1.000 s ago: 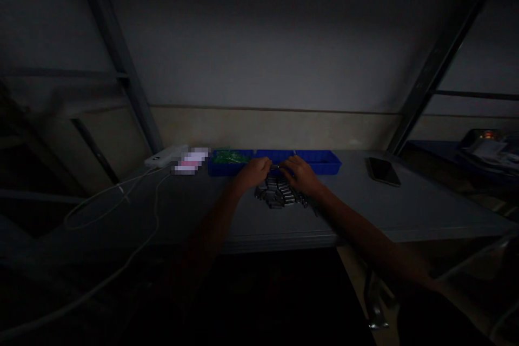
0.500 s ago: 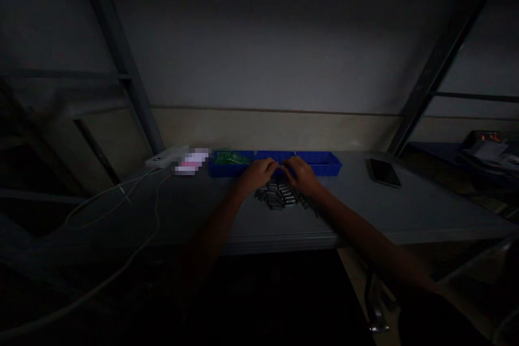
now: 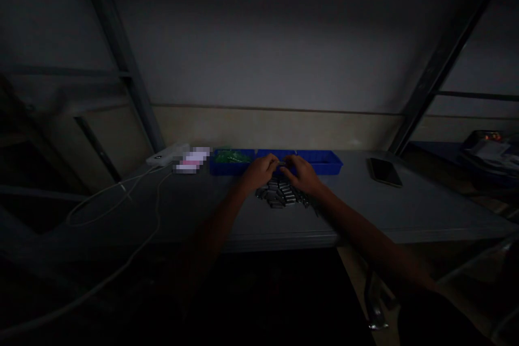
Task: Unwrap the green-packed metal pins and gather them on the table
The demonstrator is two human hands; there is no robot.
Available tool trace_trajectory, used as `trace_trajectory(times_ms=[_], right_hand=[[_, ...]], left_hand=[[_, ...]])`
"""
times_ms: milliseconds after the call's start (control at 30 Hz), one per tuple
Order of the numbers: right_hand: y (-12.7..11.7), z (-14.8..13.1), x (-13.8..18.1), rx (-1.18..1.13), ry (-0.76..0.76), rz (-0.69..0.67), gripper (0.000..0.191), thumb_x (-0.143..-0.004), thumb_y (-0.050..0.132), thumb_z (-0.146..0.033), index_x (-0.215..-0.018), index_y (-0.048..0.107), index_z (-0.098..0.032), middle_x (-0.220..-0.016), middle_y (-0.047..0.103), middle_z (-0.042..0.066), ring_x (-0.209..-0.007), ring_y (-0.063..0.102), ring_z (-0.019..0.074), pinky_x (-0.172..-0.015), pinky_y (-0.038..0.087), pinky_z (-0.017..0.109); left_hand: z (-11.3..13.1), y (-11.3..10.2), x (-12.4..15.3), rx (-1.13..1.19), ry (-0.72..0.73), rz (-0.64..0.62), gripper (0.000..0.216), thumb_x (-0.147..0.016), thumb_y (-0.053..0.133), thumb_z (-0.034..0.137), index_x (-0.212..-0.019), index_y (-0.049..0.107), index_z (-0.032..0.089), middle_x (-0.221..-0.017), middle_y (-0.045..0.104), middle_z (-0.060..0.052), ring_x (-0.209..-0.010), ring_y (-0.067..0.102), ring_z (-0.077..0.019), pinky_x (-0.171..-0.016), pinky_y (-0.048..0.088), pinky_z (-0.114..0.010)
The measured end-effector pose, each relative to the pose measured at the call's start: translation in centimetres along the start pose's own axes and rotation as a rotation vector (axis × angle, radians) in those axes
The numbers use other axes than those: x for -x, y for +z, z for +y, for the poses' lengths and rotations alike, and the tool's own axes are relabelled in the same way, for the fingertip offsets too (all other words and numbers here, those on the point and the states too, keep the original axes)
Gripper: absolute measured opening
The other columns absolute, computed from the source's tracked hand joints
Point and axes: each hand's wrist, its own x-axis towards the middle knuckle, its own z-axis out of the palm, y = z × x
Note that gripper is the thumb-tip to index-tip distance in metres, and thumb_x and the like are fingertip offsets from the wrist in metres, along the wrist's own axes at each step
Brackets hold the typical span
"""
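Between the fingertips of both hands is a small metal cylinder (image 3: pixel 281 163), held above the near wall of a blue divided bin (image 3: pixel 330 168). My left hand (image 3: pixel 261 171) pinches its left end, and my right hand (image 3: pixel 300 174) closes on its right end. Just below and nearer to me, a pile of small shiny metal cylinders (image 3: pixel 278 197) lies on the grey table (image 3: pixel 243 221). Green plastic-looking pieces (image 3: pixel 232 157) fill the bin's left compartment. The hands hide part of the bin's middle. In this dim light the cylinder's details do not show.
A dark phone (image 3: pixel 385 172) lies on the table to the right. On the left are a white box-like device (image 3: pixel 164 158), a blurred-out lit rectangle (image 3: pixel 192 161) and a white cable (image 3: pixel 157 205). Metal uprights (image 3: pixel 140 102) stand at both sides, before a wall.
Both hands stay over the bin's front edge. The metal cylinder between the fingertips shows more clearly now, with the fingers slightly shifted. The pile looks the same.
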Motion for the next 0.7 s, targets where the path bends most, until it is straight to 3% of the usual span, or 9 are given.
trace_trajectory(times_ms=[233,433,533,700], right_hand=[[0.02,0.03,-0.02,0.036,-0.053,-0.006,0.025,-0.092,0.040,-0.035,-0.099,0.056,-0.016,-0.090,0.062,0.010,-0.084,0.055,0.0205,-0.078,0.044,0.033],[0.15,0.17,-0.19,0.056,-0.029,-0.006,0.030,-0.094,0.033,-0.035,-0.089,0.058,-0.017,-0.084,0.062,0.009,-0.081,0.054,0.0203,-0.077,0.044,0.033],[0.19,0.22,-0.19,0.053,-0.035,-0.007,0.033,-0.095,0.031,-0.035,-0.087,0.058,-0.017,-0.083,0.061,0.010,-0.080,0.054,0.0208,-0.076,0.044,0.034],[-0.04,0.06,-0.07,-0.034,-0.043,0.033,0.028,-0.091,0.041,-0.037,-0.100,0.055,-0.015,-0.089,0.062,0.011,-0.081,0.056,0.0207,-0.076,0.046,0.034]], left_hand=[[0.52,-0.22,0.06,-0.065,-0.025,-0.044,0.026,-0.090,0.037,0.028,-0.081,0.058,0.016,-0.075,0.064,-0.004,-0.072,0.060,-0.0155,-0.072,0.045,-0.027],[0.46,-0.16,0.13,0.047,0.005,0.026,0.021,-0.085,0.048,0.030,-0.099,0.056,0.017,-0.076,0.065,-0.001,-0.072,0.061,-0.0154,-0.068,0.045,-0.026],[0.18,-0.02,0.06,0.071,0.032,0.020,0.018,-0.084,0.049,0.028,-0.096,0.056,0.018,-0.075,0.064,-0.001,-0.073,0.061,-0.0150,-0.069,0.046,-0.026],[-0.05,0.02,-0.01,0.031,0.034,0.040,0.017,-0.086,0.042,0.026,-0.088,0.057,0.017,-0.082,0.066,-0.003,-0.078,0.061,-0.0159,-0.073,0.045,-0.028]])
